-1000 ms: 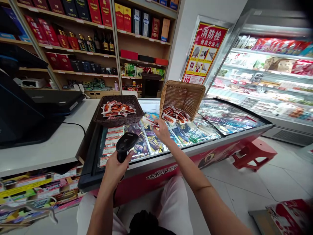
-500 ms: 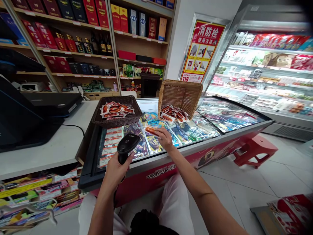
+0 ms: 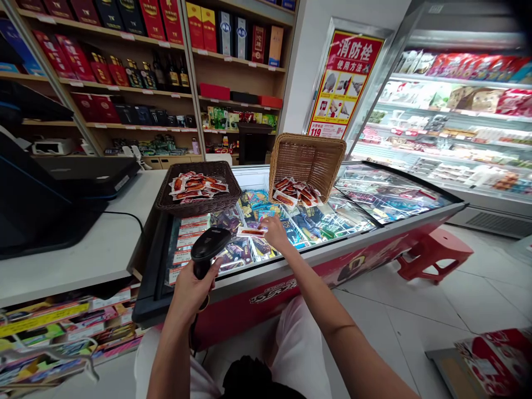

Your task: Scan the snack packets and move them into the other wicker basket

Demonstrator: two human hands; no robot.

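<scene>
My left hand [image 3: 194,285] is closed around the handle of a black barcode scanner [image 3: 211,244], held over the front edge of the chest freezer. To its right, my right hand [image 3: 274,231] pinches one end of a packaged sausage [image 3: 251,232], which lies roughly level above the freezer's glass. The scanner's head points toward the sausage, with a gap between them. Behind my left hand stands a dark brown wicker basket [image 3: 166,194] with several packaged sausages in it. A tan wicker basket [image 3: 307,145], tilted toward me, holds several more sausages.
Beneath the glass of the chest freezer [image 3: 357,235] are colourful packages. A counter [image 3: 103,238] with a black machine [image 3: 37,194] adjoins it on the left. A red stool [image 3: 440,252] stands right, and stocked shelves [image 3: 153,91] rise behind.
The sausage has turned more level and now shows a paler, narrower side. My right hand has shifted slightly left, and the scanner has moved a little left.
</scene>
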